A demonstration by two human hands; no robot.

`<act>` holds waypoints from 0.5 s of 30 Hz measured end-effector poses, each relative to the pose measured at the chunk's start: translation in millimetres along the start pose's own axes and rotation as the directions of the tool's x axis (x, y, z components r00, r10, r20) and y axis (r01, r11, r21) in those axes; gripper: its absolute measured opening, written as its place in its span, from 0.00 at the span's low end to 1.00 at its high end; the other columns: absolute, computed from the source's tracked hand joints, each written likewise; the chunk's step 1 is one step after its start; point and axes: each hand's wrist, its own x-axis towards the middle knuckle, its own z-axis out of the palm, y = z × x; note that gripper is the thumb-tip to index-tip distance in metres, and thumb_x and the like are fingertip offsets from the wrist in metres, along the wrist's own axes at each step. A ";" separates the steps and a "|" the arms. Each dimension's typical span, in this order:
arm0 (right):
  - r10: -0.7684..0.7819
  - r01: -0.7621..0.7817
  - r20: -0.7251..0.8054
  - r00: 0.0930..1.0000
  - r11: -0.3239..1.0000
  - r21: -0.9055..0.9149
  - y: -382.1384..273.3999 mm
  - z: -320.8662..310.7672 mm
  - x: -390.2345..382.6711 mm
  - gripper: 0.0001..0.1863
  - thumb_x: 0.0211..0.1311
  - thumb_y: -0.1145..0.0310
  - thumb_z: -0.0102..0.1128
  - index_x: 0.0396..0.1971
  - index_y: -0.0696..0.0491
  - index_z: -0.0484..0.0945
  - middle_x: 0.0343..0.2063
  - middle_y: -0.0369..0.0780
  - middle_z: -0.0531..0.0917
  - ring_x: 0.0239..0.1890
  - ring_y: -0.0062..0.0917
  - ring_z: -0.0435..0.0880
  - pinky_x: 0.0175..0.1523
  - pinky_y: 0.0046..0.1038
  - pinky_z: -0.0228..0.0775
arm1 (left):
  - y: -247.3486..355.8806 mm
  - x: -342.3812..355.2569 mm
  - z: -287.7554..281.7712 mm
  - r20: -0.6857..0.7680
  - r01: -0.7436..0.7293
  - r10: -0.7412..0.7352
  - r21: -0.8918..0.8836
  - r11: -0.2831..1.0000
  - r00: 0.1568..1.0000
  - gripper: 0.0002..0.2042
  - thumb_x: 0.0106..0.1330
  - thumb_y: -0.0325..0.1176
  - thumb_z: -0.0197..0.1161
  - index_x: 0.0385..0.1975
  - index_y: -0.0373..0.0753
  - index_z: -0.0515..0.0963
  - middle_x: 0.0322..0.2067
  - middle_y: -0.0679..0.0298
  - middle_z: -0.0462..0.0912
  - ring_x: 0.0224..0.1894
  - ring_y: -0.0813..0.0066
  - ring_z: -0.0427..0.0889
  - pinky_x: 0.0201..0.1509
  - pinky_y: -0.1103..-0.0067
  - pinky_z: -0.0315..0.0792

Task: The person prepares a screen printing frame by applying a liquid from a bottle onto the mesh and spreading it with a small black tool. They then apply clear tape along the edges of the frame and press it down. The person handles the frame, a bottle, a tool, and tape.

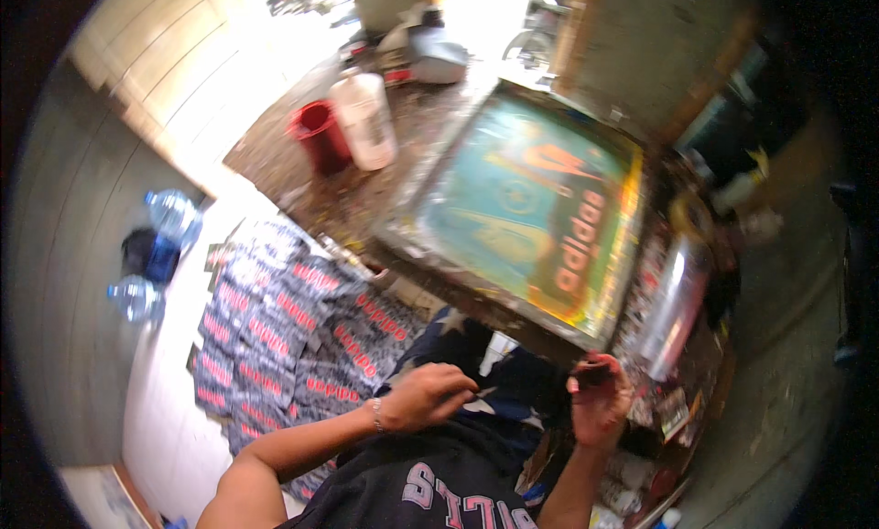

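The left hand's (423,401) fingers are loosely bent over the lap; the right hand's (602,405), red-stained, curl just below the near right corner of the screen-printing frame (490,302), contact or grip impossible to tell. Beyond both hands, the frame leans away rightward, longer axis unclear. A red container (320,142) stands farther left on the worktop (275,167).

Your camera, the left of two on your head, looks down and ahead. Your shirt (403,469) is very near at six o'clock. Your left grip (426,398) shows close above it, your right grip (602,405) near five. The desk (275,167) reaches farther, toward twelve. The wall (73,272) at nine bends.
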 end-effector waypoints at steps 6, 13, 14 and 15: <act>0.595 -0.579 0.161 0.788 0.804 -0.139 166.7 96.6 59.7 0.16 0.66 0.69 0.60 0.50 0.60 0.76 0.46 0.45 0.83 0.44 0.29 0.85 0.44 0.30 0.80 | -54.0 -105.7 -60.3 -0.569 0.469 -0.486 -0.190 0.862 0.663 0.07 0.65 0.28 0.63 0.38 0.33 0.81 0.32 0.53 0.83 0.34 0.59 0.84 0.39 0.72 0.76; 0.832 -0.820 -0.104 0.545 0.554 0.140 387.3 77.9 143.4 0.08 0.68 0.68 0.57 0.41 0.55 0.80 0.42 0.41 0.85 0.45 0.31 0.84 0.52 0.31 0.80 | -90.7 -178.7 -58.2 -0.644 0.643 -0.677 -0.357 0.678 0.356 0.07 0.65 0.27 0.62 0.37 0.31 0.81 0.32 0.52 0.84 0.31 0.62 0.84 0.38 0.74 0.77; 0.731 -0.717 -0.061 0.680 0.680 0.153 406.9 72.4 155.7 0.08 0.67 0.67 0.56 0.37 0.57 0.78 0.40 0.44 0.85 0.46 0.35 0.84 0.53 0.32 0.81 | -92.5 -186.9 -56.4 -0.636 0.650 -0.710 -0.406 0.642 0.303 0.07 0.64 0.27 0.61 0.37 0.31 0.81 0.32 0.53 0.84 0.32 0.61 0.84 0.39 0.74 0.76; 0.733 -0.727 -0.183 0.655 0.677 0.111 423.2 68.7 172.9 0.09 0.67 0.67 0.56 0.38 0.57 0.77 0.40 0.45 0.84 0.46 0.36 0.84 0.54 0.33 0.81 | -95.3 -192.8 -54.1 -0.658 0.653 -0.699 -0.403 0.641 0.281 0.07 0.65 0.27 0.61 0.37 0.31 0.81 0.32 0.53 0.84 0.32 0.61 0.84 0.39 0.73 0.76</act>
